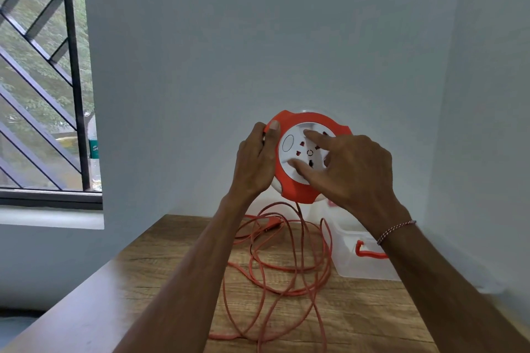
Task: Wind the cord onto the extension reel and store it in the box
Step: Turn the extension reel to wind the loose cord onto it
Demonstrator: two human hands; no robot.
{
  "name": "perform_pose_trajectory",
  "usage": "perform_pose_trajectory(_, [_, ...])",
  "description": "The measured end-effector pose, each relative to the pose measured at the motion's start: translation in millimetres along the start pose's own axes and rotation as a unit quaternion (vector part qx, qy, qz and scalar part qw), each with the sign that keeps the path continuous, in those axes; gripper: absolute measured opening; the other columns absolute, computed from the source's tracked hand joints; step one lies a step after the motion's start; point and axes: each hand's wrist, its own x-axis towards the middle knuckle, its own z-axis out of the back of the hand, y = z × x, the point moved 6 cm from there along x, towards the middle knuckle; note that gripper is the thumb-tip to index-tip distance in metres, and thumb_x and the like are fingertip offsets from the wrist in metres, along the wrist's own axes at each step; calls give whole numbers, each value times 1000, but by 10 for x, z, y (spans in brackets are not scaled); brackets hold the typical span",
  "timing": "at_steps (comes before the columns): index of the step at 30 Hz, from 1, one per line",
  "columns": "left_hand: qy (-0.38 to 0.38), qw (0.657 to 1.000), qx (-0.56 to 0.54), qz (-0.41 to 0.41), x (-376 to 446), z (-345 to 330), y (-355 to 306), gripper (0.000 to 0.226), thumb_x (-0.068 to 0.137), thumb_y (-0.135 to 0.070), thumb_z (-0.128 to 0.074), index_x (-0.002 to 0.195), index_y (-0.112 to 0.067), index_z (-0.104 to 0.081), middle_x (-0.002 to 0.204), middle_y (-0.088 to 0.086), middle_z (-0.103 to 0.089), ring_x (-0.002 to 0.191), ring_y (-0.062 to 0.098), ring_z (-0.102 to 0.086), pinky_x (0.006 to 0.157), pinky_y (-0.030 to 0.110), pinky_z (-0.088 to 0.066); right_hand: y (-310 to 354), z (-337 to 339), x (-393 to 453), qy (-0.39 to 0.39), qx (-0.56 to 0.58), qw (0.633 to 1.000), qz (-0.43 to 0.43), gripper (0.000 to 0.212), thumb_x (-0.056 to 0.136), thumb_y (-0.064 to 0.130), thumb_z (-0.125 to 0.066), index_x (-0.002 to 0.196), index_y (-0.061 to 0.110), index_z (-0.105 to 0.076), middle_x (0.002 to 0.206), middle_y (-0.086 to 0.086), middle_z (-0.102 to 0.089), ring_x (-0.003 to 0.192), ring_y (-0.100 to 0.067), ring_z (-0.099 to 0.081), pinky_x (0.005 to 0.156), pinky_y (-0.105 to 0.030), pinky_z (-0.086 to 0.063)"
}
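Both hands hold the orange-and-white extension reel [308,156] up above the table [177,261]: the left hand [255,163] grips its rim, the right hand [352,169] presses spread fingertips on its white socket face. Loose orange cord [286,269] hangs onto the table beside a clear box [361,261].

Home room, prob.: grilled window [43,80], plain walls [258,37], wooden table [177,252].

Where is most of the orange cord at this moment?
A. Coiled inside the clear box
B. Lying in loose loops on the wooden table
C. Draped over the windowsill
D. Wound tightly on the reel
B: the cord sprawls in loose loops on the table, trailing from the held reel.
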Motion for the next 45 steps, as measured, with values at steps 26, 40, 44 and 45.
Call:
perform_pose_trajectory(26, [-14, 1000, -12, 4, 4, 17, -11, 45, 100, -49, -35, 96, -9, -54, 79, 7, -68, 69, 23, -68, 64, 44, -60, 86, 6, -10, 79, -38, 992, 87, 56, 75, 32, -72, 126, 45, -54, 127, -7, -53, 114, -26, -49, 76, -38, -52])
perform_pose_trajectory(40, [-10, 1000, -21, 6, 15, 1, -3, 35, 101, -44, -37, 105, -15, -56, 82, -11, -67, 71, 5, -69, 60, 20, -58, -46, 9, 38, 4, 12, 1000, 6, 65, 81, 73, -39, 125, 31, -61, 97, 0, -74, 77, -21, -69, 70, -32, -57])
perform_pose_trajectory(44, [-14, 999, -47, 14, 29, 24, 9, 38, 100, -45, -37, 103, -13, -57, 83, -6, -69, 70, 13, -70, 62, 25, -60, -74, 113, 75, -13, 48, 998, 35, 39, 87, 48, -58, 117, 26, -67, 101, -3, -73, 82, -20, -64, 69, -28, -50])
perform_pose_trajectory(45, [-16, 999, -50, 14, 31, 31, 8, 39, 100, -45, -37, 102, -12, -57, 82, -5, -69, 70, 13, -70, 61, 25, -59, -68, 121, 85, -7, 47, 997, 52, 33, 87, 40, -61, 116, 26, -67, 105, -4, -71, 87, -21, -60, 69, -27, -48])
